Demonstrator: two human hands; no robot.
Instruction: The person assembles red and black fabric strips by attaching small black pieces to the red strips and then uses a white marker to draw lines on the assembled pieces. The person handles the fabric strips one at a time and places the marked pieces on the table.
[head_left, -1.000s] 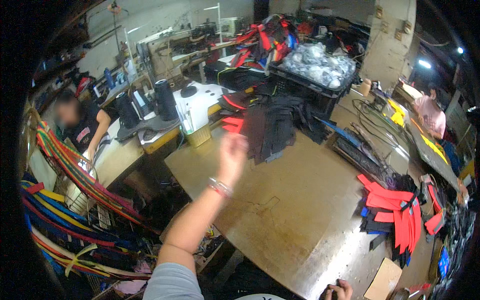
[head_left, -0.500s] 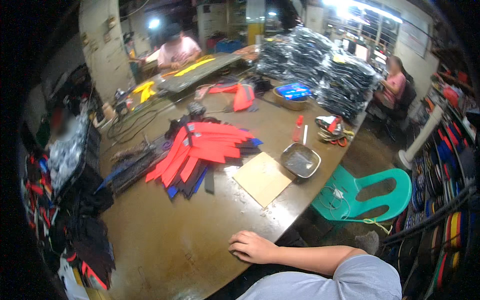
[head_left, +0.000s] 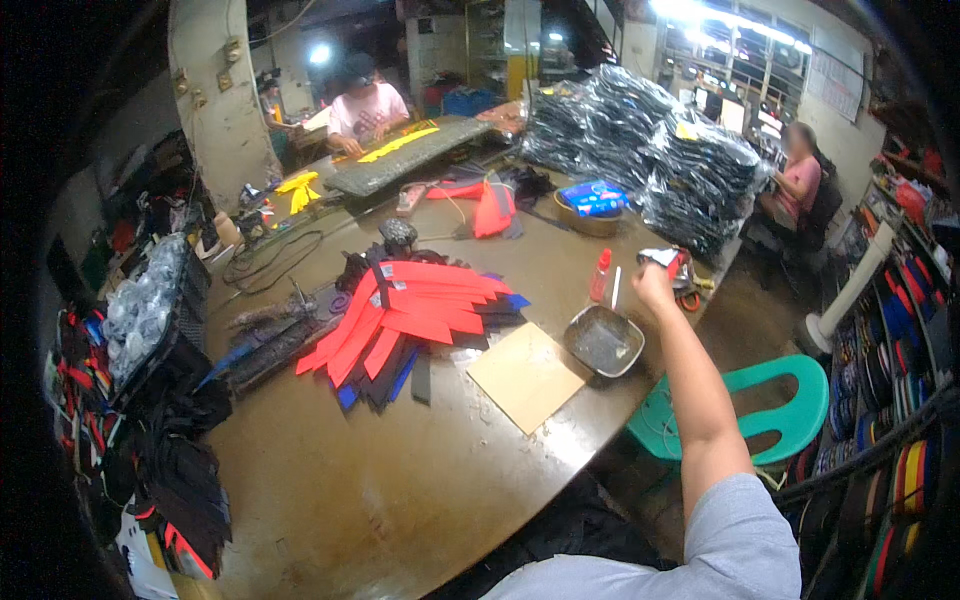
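Observation:
My right hand (head_left: 653, 284) reaches across the table to a small cluster of things near its right edge. Its fingers meet a white and red item (head_left: 664, 259) there, but the hand's back hides whether they grip it. Orange-handled scissors (head_left: 689, 301) lie just beside that item. Left of the hand are a red bottle (head_left: 601, 276) and a thin white stick (head_left: 615, 287). Nearer along my forearm sit a dark square tray with a pale rim (head_left: 637, 362) and a flat tan board (head_left: 528, 377). My left hand is out of view.
Red, black and blue fabric strips (head_left: 420, 298) fan out mid-table. Plastic-wrapped bundles (head_left: 640, 150) pile up behind, near a round bowl (head_left: 588, 222) holding a blue packet. A green plastic chair (head_left: 790, 385) stands at the right edge. Two people (head_left: 368, 108) sit working farther off.
My right hand has left the table's near edge and stretched forward to the white and red item by the scissors. The view has shifted slightly.

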